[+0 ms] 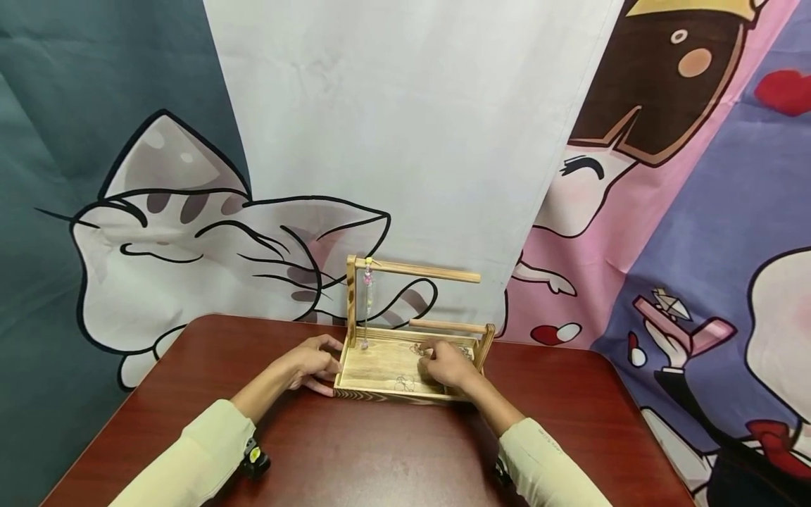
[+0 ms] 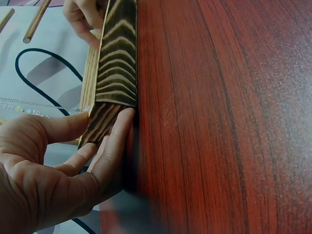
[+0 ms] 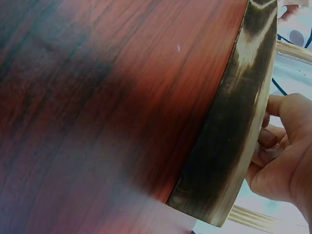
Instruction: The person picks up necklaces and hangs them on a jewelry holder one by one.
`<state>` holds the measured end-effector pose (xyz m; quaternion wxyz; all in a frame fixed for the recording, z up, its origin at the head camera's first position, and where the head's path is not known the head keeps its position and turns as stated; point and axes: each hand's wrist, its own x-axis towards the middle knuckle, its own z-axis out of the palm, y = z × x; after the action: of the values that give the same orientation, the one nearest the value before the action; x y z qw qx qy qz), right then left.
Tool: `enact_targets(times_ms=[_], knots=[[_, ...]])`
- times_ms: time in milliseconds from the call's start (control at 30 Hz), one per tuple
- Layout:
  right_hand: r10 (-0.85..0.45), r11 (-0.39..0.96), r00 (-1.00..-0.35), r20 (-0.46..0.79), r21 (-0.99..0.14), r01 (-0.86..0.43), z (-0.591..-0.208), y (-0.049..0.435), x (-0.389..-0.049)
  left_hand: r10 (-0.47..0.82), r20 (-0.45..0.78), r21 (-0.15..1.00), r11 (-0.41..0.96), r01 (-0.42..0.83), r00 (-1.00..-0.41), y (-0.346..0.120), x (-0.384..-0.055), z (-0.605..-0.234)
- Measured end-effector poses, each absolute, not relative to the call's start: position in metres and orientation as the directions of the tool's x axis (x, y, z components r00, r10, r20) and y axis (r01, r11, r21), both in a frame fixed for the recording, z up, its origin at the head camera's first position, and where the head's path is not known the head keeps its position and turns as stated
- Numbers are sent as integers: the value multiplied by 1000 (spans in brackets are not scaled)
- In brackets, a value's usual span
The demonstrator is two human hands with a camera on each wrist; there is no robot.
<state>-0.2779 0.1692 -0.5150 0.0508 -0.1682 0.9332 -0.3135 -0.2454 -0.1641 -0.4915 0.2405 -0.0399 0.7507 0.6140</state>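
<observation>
A wooden jewelry stand [image 1: 374,366] with a shallow tray base and raised bars stands on the table. My left hand [image 1: 315,362] holds the tray's left end; in the left wrist view its thumb is at the rim and its fingers are against the outer end. My right hand [image 1: 446,362] reaches inside the tray at the right, fingers bent down among thin chains; I cannot tell whether they pinch one. A beaded necklace [image 1: 367,303] hangs from the upper bar near the left post. A thin chain [image 1: 404,384] lies on the tray floor near the front wall.
The reddish-brown table [image 1: 355,451] extends in front of the stand and to both sides. A lower bar [image 1: 448,326] projects left from the short right post [image 1: 486,345]. Close behind hangs a cartoon-printed cloth [image 1: 405,141].
</observation>
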Motion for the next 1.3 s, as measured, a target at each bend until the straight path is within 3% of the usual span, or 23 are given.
enact_targets(times_ms=[233,500,733,1067,1300], knots=[[-365,746,-925,102,-562,-356,-565,184,-313,234,-410,903,240,-356,-882,-162,-248,-492],[-272,790,-960,71,-553,-265,-516,170,-287,240,-400,907,241,-345,-884,-159,-249,-494],[-195,867,-961,194,-424,-262,-581,170,-339,250,-396,910,238,-340,-884,-159,-249,-494],[-191,929,-945,265,-263,-262,-586,154,-342,247,-398,909,233,-345,-884,-158,-248,-495],[-249,922,-915,318,-211,-325,-595,142,-343,233,-399,908,234,-347,-887,-164,-245,-496]])
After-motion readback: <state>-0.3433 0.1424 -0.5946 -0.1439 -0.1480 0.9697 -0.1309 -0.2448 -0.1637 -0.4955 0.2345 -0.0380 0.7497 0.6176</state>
